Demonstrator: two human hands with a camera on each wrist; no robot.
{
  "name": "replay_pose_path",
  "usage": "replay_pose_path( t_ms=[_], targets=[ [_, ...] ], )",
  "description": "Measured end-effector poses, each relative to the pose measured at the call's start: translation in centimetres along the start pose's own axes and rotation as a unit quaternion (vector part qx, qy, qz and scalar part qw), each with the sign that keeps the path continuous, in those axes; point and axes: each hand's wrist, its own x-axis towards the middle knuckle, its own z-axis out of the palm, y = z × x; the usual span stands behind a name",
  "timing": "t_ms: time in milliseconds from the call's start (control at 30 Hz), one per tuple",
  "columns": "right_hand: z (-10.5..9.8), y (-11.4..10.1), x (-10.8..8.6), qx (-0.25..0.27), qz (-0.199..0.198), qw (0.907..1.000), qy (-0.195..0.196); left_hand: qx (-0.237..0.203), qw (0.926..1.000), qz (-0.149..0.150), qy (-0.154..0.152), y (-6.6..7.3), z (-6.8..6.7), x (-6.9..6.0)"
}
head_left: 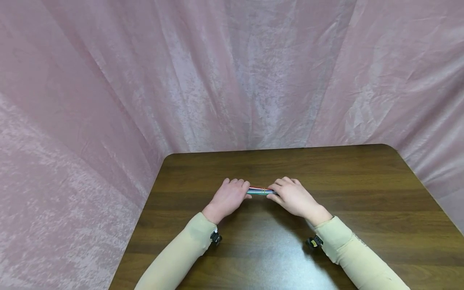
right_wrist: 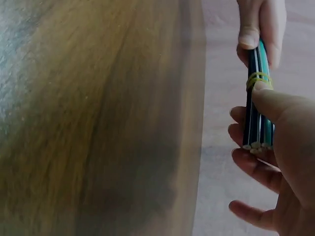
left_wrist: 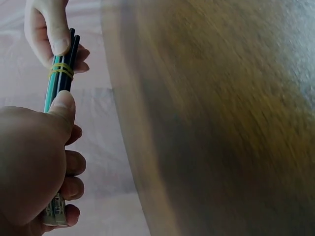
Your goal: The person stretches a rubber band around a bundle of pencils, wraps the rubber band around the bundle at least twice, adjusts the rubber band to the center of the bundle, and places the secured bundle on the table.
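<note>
A bundle of pencils (head_left: 256, 192) in teal, dark blue and red is held above the table between the two hands. A yellow rubber band (right_wrist: 258, 80) is wound round it, nearer its right end. My left hand (head_left: 229, 198) grips the left part, thumb along the near side; greyish, patterned ends show below its fingers in the left wrist view. With thumb and fingers, my right hand (head_left: 295, 198) pinches the other end close to the band. Pale, blunt pencil ends (right_wrist: 256, 146) stick out there. The hands cover much of the bundle.
The brown wooden table (head_left: 290, 165) has rounded far corners. Pink curtains (head_left: 232, 80) hang behind it and on both sides. A small black wrist camera (head_left: 216, 237) is strapped at the left cuff, another camera (head_left: 313, 242) at the right.
</note>
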Motion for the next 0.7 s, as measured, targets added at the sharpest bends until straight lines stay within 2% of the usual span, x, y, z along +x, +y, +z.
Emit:
replay_pose_path(
  t_ms=[200,467,700],
  targets=[
    [0.8,-0.4,0.4,-0.032,-0.049,0.9983,0.006,0.030,0.9991,0.019,0.023,0.4,-0.1,0.2],
    [1.3,-0.4,0.2,-0.033,-0.057,0.9978,-0.006,0.027,0.9992,0.016,0.023,0.7,0.0,0.1],
    [1.7,-0.4,0.2,-0.019,-0.050,0.9985,0.006,0.022,0.9995,0.006,0.024,1.0,-0.1,0.1]
  ],
)
